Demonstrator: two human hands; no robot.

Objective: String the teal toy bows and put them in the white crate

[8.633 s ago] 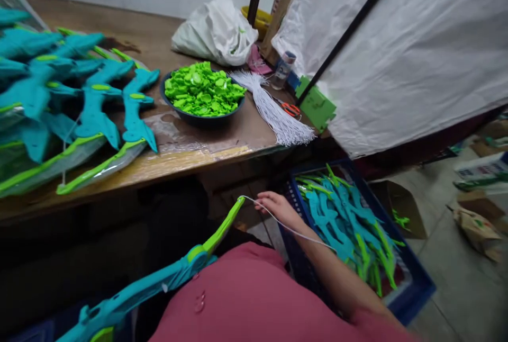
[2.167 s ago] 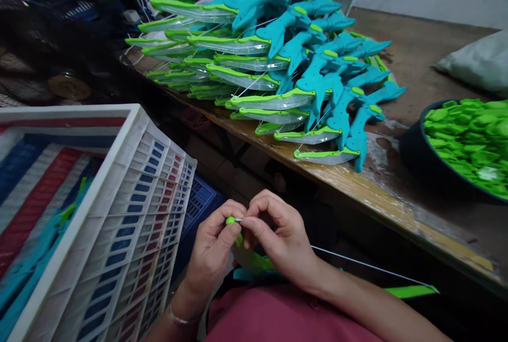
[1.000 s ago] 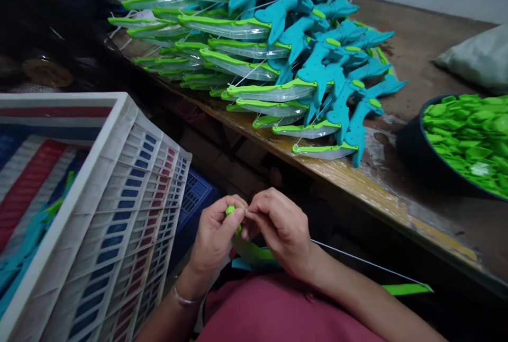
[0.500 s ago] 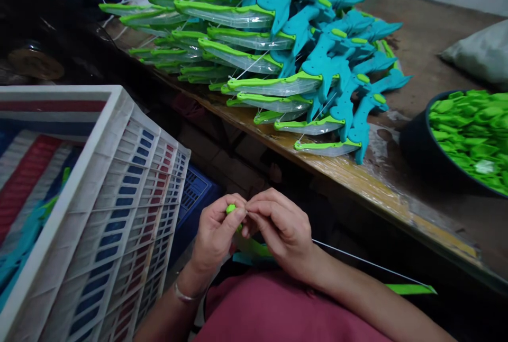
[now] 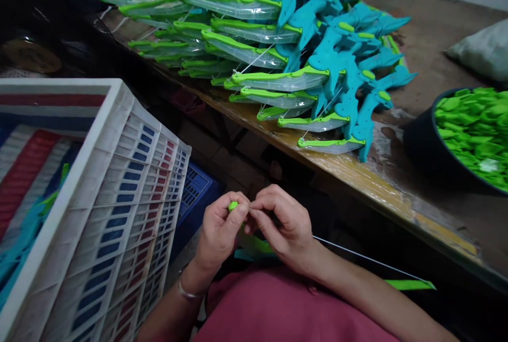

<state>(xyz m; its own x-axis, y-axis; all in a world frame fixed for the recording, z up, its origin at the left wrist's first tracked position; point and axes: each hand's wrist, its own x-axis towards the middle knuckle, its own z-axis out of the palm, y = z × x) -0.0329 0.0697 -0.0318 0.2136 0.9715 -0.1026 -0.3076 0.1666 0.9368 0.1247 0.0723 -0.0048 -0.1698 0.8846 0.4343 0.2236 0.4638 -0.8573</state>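
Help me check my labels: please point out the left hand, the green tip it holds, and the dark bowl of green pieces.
Left hand (image 5: pixel 219 228): head view, on the back of the hand.
Green tip (image 5: pixel 233 206): head view, on its exposed end.
Dark bowl (image 5: pixel 423 143): head view, on its outer wall.

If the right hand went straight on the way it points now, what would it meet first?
Most likely the left hand, directly ahead of the right hand; whether their fingertips already touch is hard to tell.
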